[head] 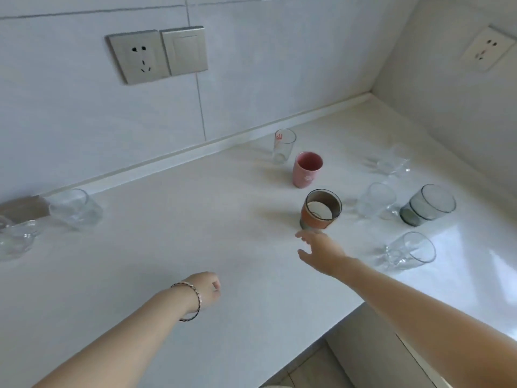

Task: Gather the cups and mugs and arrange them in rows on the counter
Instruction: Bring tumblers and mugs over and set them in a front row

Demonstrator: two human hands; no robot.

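Right hand: your right hand [321,249] reaches out with fingers spread, empty, just short of the orange-sleeved glass [321,210].
Left hand: your left hand [208,287] hovers loosely curled over the counter [195,219], bracelet [191,301] at the wrist.
Right cluster: pink cup [307,169], printed glass [283,145], grey glass [428,205], three clear glasses nearby.
Left edge: clear mug [74,208] near the wall.
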